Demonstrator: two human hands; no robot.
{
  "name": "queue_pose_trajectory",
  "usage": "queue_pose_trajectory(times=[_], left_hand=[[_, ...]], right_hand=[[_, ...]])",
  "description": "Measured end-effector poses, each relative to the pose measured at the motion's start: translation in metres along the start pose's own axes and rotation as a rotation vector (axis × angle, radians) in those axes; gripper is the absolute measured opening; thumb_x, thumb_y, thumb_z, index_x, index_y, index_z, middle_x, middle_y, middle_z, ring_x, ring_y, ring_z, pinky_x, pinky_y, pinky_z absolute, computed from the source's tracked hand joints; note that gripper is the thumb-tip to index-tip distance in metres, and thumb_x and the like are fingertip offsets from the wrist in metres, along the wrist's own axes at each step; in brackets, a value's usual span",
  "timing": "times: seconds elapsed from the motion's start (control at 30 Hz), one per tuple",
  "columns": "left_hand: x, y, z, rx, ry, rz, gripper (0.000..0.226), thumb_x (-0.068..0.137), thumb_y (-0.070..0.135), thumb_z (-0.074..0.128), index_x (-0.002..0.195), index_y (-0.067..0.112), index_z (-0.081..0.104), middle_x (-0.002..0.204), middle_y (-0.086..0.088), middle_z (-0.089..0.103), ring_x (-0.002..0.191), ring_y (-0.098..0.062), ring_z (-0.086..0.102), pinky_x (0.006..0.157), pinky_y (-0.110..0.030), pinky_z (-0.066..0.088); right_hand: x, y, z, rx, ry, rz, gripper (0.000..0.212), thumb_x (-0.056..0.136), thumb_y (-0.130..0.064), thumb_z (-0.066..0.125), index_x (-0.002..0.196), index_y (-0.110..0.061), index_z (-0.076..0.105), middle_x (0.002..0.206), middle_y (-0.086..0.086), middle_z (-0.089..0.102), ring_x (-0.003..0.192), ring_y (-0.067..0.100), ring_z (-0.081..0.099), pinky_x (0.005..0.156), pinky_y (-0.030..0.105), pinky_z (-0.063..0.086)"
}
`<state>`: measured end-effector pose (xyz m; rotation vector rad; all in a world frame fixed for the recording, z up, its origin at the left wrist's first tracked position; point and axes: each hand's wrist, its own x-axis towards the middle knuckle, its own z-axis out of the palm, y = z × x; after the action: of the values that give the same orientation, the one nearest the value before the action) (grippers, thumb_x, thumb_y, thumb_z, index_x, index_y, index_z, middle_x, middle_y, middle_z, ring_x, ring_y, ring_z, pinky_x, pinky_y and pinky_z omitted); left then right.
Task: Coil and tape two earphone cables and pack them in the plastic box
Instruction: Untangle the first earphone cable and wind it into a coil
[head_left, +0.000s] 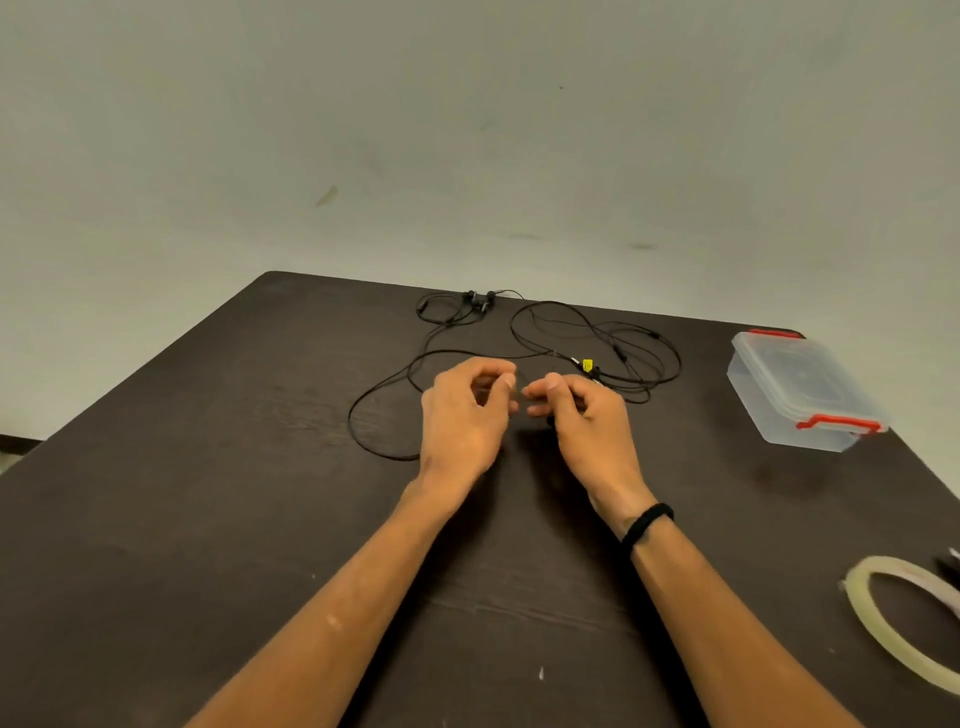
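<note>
Two black earphone cables lie loose on the dark table (208, 519). The left cable (358, 410) runs from its earbuds (478, 300) at the far edge into a wide loop that passes under my left hand (467, 415). The right cable (597, 332) is a tangle with a yellow tag (587, 365), just beyond my right hand (582, 421). Both hands hover side by side at the table's middle, fingers half curled. My left fingertips are apart with nothing seen between them. Something dark sits under my right fingers; whether they grip it is unclear. The clear plastic box (800, 395) with red latches stands shut at the right.
A roll of clear tape (883, 618) lies at the near right, partly cut off by the frame edge. A dark object (948, 564) peeks in beside it. A pale wall rises behind the table's far edge. A black band circles my right wrist.
</note>
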<state>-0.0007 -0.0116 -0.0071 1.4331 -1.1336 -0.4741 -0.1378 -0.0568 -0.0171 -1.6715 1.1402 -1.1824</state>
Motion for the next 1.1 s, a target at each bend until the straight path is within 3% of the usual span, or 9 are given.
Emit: queue_pose_trajectory(times=[0.13,0.27,0.37,0.5,0.6,0.77,0.9,1.0,1.1], left_hand=[[-0.001,-0.016,-0.012,0.227,0.085,0.411,0.040,0.104,0.010,0.055,0.141,0.026,0.059,0.108,0.005,0.063,0.095,-0.012,0.059,0.080,-0.028,0.053],[0.006,-0.021,-0.009,0.404,-0.083,0.596,0.063,0.100,-0.001,0.044,0.156,0.028,0.044,0.148,0.002,0.050,0.134,-0.020,0.044,0.110,-0.034,0.042],[0.013,-0.025,-0.011,0.469,-0.148,0.666,0.077,0.084,-0.011,0.042,0.153,0.022,0.049,0.156,0.004,0.050,0.146,-0.024,0.039,0.120,-0.045,0.035],[0.009,-0.021,-0.010,0.513,-0.198,0.685,0.066,0.082,-0.003,0.041,0.141,0.019,0.061,0.141,0.005,0.063,0.136,-0.024,0.046,0.110,-0.045,0.043],[0.012,-0.022,-0.007,0.616,-0.215,0.730,0.058,0.087,0.007,0.042,0.140,0.019,0.062,0.144,0.003,0.059,0.136,-0.027,0.046,0.106,-0.046,0.044],[0.013,-0.026,-0.004,0.628,-0.067,0.706,0.019,0.104,0.018,0.055,0.114,0.014,0.070,0.119,-0.003,0.064,0.117,-0.025,0.054,0.091,-0.044,0.048],[0.006,-0.015,-0.005,0.491,-0.050,0.625,0.013,0.107,0.019,0.053,0.097,0.015,0.061,0.093,0.004,0.060,0.088,-0.015,0.054,0.077,-0.034,0.046],[0.003,-0.010,-0.007,0.414,-0.031,0.553,0.019,0.109,0.024,0.046,0.094,0.018,0.055,0.078,0.011,0.058,0.068,-0.012,0.054,0.065,-0.036,0.045],[0.003,-0.008,-0.008,0.438,0.068,0.565,0.022,0.109,0.028,0.042,0.095,0.016,0.055,0.075,0.005,0.056,0.064,-0.016,0.051,0.061,-0.040,0.044]], right_hand=[[0.002,-0.009,0.000,0.408,-0.164,0.145,0.033,0.111,-0.009,0.038,0.109,-0.001,0.069,0.083,0.011,0.074,0.073,0.017,0.063,0.071,0.027,0.053],[0.008,-0.013,-0.004,0.677,-0.375,0.275,0.031,0.105,-0.006,0.040,0.110,0.003,0.069,0.075,0.011,0.063,0.066,0.018,0.054,0.075,0.034,0.048],[0.010,-0.012,-0.011,0.704,-0.472,0.364,0.032,0.104,-0.008,0.042,0.111,0.001,0.072,0.069,0.005,0.053,0.058,0.013,0.044,0.080,0.034,0.052],[0.012,-0.013,-0.013,0.689,-0.525,0.384,0.045,0.103,-0.009,0.038,0.088,-0.010,0.081,0.060,0.000,0.041,0.052,0.011,0.031,0.075,0.033,0.047],[0.015,-0.011,-0.012,0.723,-0.515,0.406,0.041,0.100,-0.010,0.036,0.085,-0.003,0.074,0.051,-0.002,0.032,0.046,0.011,0.024,0.064,0.032,0.041],[0.020,-0.006,-0.013,0.722,-0.490,0.362,0.035,0.097,-0.017,0.039,0.077,-0.001,0.063,0.046,-0.004,0.024,0.052,0.016,0.007,0.057,0.031,0.033],[0.017,-0.009,-0.012,0.641,-0.482,0.361,0.034,0.101,-0.014,0.039,0.076,-0.008,0.062,0.056,0.001,0.033,0.052,0.015,0.024,0.065,0.033,0.040],[0.013,-0.013,-0.010,0.233,-0.356,0.032,0.030,0.103,-0.016,0.046,0.083,-0.011,0.068,0.076,0.004,0.063,0.073,0.018,0.058,0.077,0.037,0.052],[0.011,-0.014,-0.009,-0.480,-0.135,-0.545,0.021,0.105,-0.020,0.053,0.112,-0.015,0.073,0.106,-0.003,0.073,0.100,0.018,0.061,0.091,0.035,0.050]])
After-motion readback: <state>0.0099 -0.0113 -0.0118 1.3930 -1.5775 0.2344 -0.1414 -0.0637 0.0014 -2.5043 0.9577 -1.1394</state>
